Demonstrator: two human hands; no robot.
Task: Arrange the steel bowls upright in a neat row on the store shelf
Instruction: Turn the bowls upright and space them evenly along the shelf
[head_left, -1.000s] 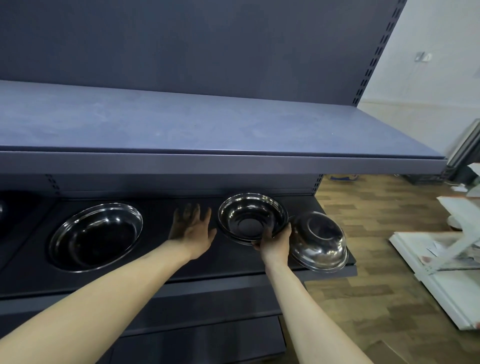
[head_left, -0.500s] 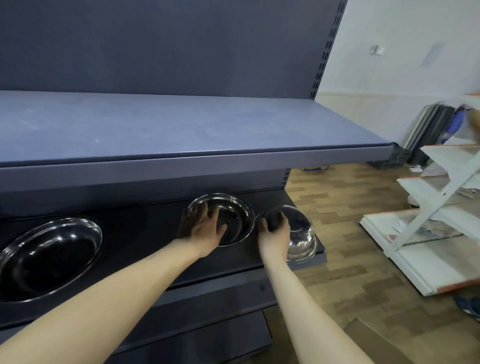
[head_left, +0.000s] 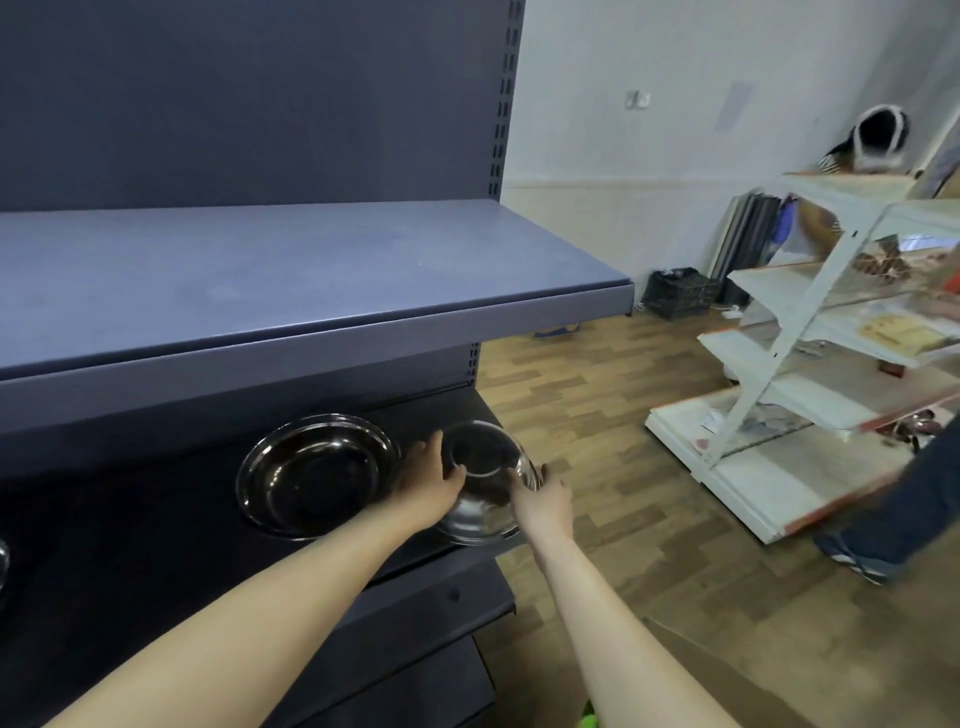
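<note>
Both hands clamped on small steel bowl (head_left: 485, 480) at right end of lower shelf (head_left: 156, 519): left hand (head_left: 431, 480) on its left side, right hand (head_left: 540, 501) on its right rim. Bowl inverted, base up, tilted. Upright steel bowl (head_left: 314, 475) just left of it, flat on shelf. Upper shelf (head_left: 260, 280) bare.

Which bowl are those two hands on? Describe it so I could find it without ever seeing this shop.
Find the dark shelf below the grey-blue one. At its right end, by the wooden floor, the steel bowl sits between the left hand and right hand. Unlike the upright bowl beside it, it lies upside down, flat base showing.
</note>
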